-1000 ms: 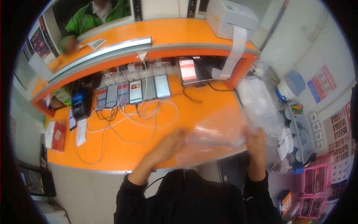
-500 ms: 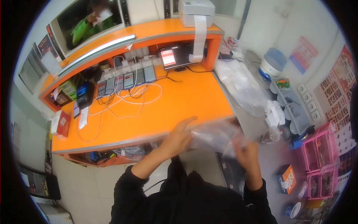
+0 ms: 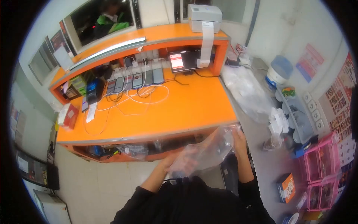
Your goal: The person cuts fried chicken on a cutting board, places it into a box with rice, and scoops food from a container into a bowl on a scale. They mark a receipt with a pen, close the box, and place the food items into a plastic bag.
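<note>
A clear plastic bag [image 3: 209, 151] is stretched between my two hands in front of my body, just below the counter's front edge. My right hand [image 3: 239, 143] grips its upper right end, fingers closed on the film. At the lower left end my left hand [image 3: 169, 162] holds the bag, its fingers showing blurred through the plastic. Nothing distinct shows inside the bag.
On the orange counter [image 3: 186, 108] lie several phones [image 3: 137, 80] with tangled white cables, a monitor [image 3: 184, 61] and a red-white box [image 3: 68, 116]. A label printer [image 3: 205, 18] stands on the upper shelf. Plastic bags [image 3: 248, 93] cover the side table; a person [image 3: 112, 22] is beyond the window.
My left hand has moved down and left, and the bag now spans further between my hands. My right hand has risen slightly. The person outside has lowered a white item.
</note>
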### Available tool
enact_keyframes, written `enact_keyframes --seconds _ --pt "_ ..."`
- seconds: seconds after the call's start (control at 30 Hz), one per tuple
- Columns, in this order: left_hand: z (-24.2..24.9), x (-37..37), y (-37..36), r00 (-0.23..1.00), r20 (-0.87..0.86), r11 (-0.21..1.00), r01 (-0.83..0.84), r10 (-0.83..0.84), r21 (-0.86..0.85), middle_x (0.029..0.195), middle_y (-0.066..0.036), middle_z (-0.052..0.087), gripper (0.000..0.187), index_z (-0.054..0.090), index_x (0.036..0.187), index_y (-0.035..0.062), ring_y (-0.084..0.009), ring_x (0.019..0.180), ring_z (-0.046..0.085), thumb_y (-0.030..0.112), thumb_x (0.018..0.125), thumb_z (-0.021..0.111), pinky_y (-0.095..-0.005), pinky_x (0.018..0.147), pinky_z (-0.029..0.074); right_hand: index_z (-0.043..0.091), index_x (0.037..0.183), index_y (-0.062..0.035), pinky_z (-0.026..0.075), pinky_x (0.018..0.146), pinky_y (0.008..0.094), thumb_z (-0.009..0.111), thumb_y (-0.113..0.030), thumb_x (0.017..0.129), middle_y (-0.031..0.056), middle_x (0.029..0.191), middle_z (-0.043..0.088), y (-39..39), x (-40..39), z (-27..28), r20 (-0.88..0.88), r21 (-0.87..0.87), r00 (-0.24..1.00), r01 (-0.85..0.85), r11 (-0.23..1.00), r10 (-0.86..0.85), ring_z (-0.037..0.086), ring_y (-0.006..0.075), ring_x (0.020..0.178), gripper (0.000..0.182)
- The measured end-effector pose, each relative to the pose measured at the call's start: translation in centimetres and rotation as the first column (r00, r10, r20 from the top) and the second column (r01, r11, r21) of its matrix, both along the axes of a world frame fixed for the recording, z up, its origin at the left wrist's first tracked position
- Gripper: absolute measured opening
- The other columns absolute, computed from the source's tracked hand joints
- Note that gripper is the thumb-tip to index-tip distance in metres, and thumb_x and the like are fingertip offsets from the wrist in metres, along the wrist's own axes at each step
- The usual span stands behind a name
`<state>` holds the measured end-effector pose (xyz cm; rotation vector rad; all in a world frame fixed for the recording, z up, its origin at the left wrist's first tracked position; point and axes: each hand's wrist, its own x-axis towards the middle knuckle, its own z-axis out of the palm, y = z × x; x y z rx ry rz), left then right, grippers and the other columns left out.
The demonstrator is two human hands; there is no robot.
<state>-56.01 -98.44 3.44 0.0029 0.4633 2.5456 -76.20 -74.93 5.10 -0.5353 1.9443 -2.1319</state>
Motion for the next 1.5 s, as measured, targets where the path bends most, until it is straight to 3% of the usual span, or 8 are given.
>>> enact_keyframes --seconds 0.3,0.7,0.87,0.97,1.1,1.2,1.33,1.5 --pt "-2.4 -5.4 -13.6 0.845 -0.499 -0.125 -0.484 0.191 -0.866 0.076 -0.003 0.057 0.017 0.053 0.105 0.0051 -0.008 0.062 0.051 0.005 0.089 0.046 -0.022 0.056 0.043 0.043 0.129 -0.0192 0.048 0.067 0.0402 0.049 -0.018 0.085 0.017 0.083 0.062 -23.4 -15.0 0.7 -0.648 0.657 0.714 0.346 0.67 0.267 0.061 0.0307 0.079 0.045" --pt "2.5 -12.9 -19.5 0.936 -0.352 -0.154 -0.348 -0.004 -0.925 0.073 -0.009 0.059 0.036 0.05 0.112 0.0074 -0.0185 0.06 0.058 0.002 0.077 0.052 -0.0291 0.056 0.044 0.036 0.134 -0.0205 0.048 0.071 0.0385 0.051 -0.019 0.085 0.0148 0.087 0.063 -37.3 -23.8 -2.1 -0.528 0.773 0.748 0.228 0.591 0.402 0.061 0.0308 0.082 0.051" --pt "6.5 -16.7 -22.4 0.819 -0.331 -0.206 -0.465 -0.469 -0.861 0.071 -0.009 0.061 0.016 0.061 0.093 0.0064 -0.0211 0.065 0.061 0.008 0.077 0.057 -0.0314 0.059 0.046 0.062 0.099 -0.0065 0.045 0.069 0.0292 0.063 -0.02 0.08 0.0119 0.091 0.062 -28.5 -12.0 3.0 -0.423 0.605 0.324 -0.594 0.529 0.847 0.058 0.0171 0.079 0.023" --pt "9.4 -17.0 -26.0 0.701 -0.102 0.217 0.077 -0.706 -0.973 0.081 -0.009 0.065 0.023 0.063 0.089 0.0051 -0.0204 0.072 0.063 0.027 0.082 0.059 -0.0357 0.068 0.049 0.065 0.083 -0.004 0.043 0.061 0.0253 0.064 -0.021 0.08 0.0087 0.074 0.062 -23.8 -12.2 7.2 0.028 0.608 0.509 -0.692 0.39 0.86 0.056 0.0115 0.065 0.017" --pt "3.0 -15.1 -24.3 0.893 -0.363 0.963 -0.232 0.266 0.135 0.1 -0.013 0.061 0.04 0.061 0.1 0.004 -0.0232 0.08 0.062 0.04 0.082 0.06 -0.038 0.074 0.051 0.063 0.075 -0.0025 0.04 0.055 0.0258 0.064 -0.02 0.079 0.0062 0.06 0.057 -19.5 -13.5 11.8 -0.079 0.504 0.679 -0.605 0.617 0.73 0.05 0.0084 0.056 0.018" --pt "2.4 -15.7 -14.4 0.788 -0.04 0.789 -0.612 0.614 0.052 0.105 -0.016 0.058 0.042 0.059 0.104 0.0024 -0.0231 0.085 0.061 0.037 0.08 0.064 -0.0365 0.076 0.051 0.062 0.076 -0.0011 0.039 0.053 0.0264 0.065 -0.023 0.079 0.0081 0.059 0.055 -17.4 -14.9 11.5 -0.138 0.52 0.708 -0.543 0.659 0.692 0.046 0.0082 0.054 0.022" --pt "3.8 -17.3 -8.1 0.929 -0.366 0.574 -0.273 -0.05 -0.772 0.098 -0.013 0.06 0.032 0.056 0.105 -0.0004 -0.0196 0.085 0.06 0.016 0.079 0.065 -0.0318 0.077 0.05 0.06 0.071 -0.0008 0.044 0.058 0.0335 0.065 -0.029 0.077 0.0118 0.063 0.058 -13.7 -17.2 9.6 -0.318 0.709 0.726 -0.245 0.661 0.609 0.056 0.0234 0.059 0.029" --pt "0.7 -17.0 -2.1 0.791 -0.168 0.527 -0.533 0.588 -0.663 0.084 -0.007 0.061 0.024 0.055 0.102 -0.0009 -0.017 0.08 0.06 0.006 0.08 0.06 -0.0287 0.076 0.048 0.06 0.076 -0.0066 0.044 0.059 0.0382 0.064 -0.042 0.075 0.0108 0.07 0.06 -8.0 -11.0 7.5 -0.681 0.596 0.621 0.16 0.787 0.389 0.058 0.0267 0.064 0.036"
